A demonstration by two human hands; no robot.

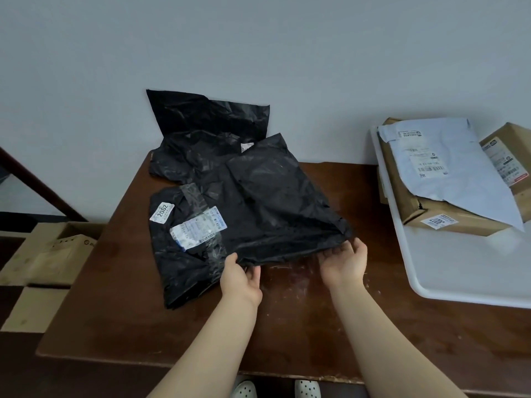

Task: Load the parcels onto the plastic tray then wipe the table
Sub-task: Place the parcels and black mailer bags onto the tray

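Three black plastic parcels lie on the brown wooden table. The top black parcel overlaps a labelled black parcel marked 2002 and a rear black parcel leaning on the wall. My left hand grips the top parcel's near edge, fingers tucked under it. My right hand cups under the same parcel's near right corner. The white plastic tray sits at the right and holds a brown cardboard box, a white mailer bag on top, and another brown box.
A pale wall stands right behind the table. Open cardboard boxes sit on the floor to the left, beside a dark slanted rail. The tray overhangs the table's right side. My white shoes show below the table's front edge.
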